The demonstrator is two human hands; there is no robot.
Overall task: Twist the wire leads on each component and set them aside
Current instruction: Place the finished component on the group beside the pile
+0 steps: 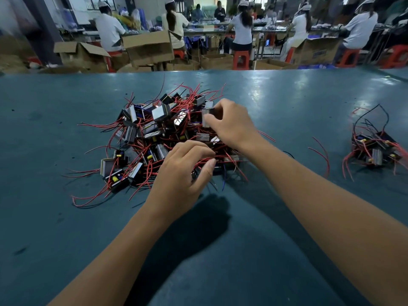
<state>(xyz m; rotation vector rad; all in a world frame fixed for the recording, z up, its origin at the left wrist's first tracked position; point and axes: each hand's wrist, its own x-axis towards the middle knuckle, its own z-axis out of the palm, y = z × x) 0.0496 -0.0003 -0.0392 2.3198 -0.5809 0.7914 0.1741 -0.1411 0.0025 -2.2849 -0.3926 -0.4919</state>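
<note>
Right hand (231, 123): grip clenched on a small transformer (207, 120) atop the pile (152, 133). Left hand (187, 166): grip pinching red wire leads (220, 156). Teal table (287, 102).

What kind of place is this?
Likely a factory assembly room: a pile of wired components on a green worktable, workers in caps at benches, and open cardboard boxes on the floor.
</note>
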